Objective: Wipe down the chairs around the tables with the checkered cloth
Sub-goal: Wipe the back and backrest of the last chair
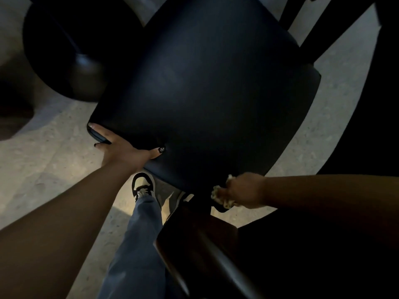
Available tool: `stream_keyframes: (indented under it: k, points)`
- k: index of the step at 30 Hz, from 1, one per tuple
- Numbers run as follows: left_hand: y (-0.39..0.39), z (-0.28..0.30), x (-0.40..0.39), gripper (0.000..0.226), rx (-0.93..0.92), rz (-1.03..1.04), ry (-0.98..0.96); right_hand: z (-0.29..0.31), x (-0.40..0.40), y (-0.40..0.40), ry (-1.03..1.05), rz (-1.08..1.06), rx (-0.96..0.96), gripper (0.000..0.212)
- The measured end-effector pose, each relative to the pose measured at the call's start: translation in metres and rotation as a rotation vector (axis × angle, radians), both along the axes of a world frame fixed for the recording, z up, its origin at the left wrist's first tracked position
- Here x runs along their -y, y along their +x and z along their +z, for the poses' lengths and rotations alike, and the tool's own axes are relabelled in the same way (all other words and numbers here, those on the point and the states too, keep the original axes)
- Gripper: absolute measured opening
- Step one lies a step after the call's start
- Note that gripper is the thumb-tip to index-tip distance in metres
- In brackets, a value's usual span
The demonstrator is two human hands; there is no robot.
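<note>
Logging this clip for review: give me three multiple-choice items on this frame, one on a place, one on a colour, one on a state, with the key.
1. Where is the cloth?
A. on the middle of the seat
B. at the seat's near edge, in the right hand
C. on the floor

2. What colour is the seat?
A. black
B. white
C. red

3. What is the left hand doing?
A. hanging idle
B. holding a bottle
C. gripping the seat's corner

Key: 1 B, the right hand bunches the cloth against the near edge. 2 A, the whole cushion reads black. 3 C, the thumb lies on top and the fingers wrap the corner.
</note>
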State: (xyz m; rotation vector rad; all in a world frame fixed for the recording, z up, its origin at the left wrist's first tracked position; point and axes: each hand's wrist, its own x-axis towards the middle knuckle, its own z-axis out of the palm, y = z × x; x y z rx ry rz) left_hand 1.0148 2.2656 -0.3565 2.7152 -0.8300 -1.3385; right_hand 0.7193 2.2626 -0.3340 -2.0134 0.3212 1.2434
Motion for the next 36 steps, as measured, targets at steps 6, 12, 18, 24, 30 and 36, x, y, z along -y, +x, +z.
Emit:
stream_keyframes:
  k: [6,12,18,24,30,36]
  points:
    - [0.0,0.0,-0.003,0.157,0.01,-0.012,-0.014,0.0,0.038,-0.02,-0.17,-0.018,0.101,0.038]
    - [-0.001,0.001,-0.001,0.158,0.024,-0.013,-0.014,0.007,0.115,-0.068,-0.93,-0.686,0.166,0.04]
    - [0.0,0.0,-0.002,0.159,0.035,-0.015,-0.016,-0.016,0.134,-0.051,-1.13,-1.323,0.028,0.046]
    - [-0.003,0.009,-0.001,0.162,0.04,-0.031,0.002,-0.025,0.09,0.03,-1.103,-1.299,0.027,0.052]
    - [-0.002,0.023,0.011,0.163,-0.049,0.029,0.081,0.015,0.105,0.02,-0.848,-0.848,0.261,0.048]
    - [-0.004,0.03,0.053,0.145,0.031,-0.251,-0.119,0.014,0.22,-0.025,-1.197,-1.143,0.199,0.04]
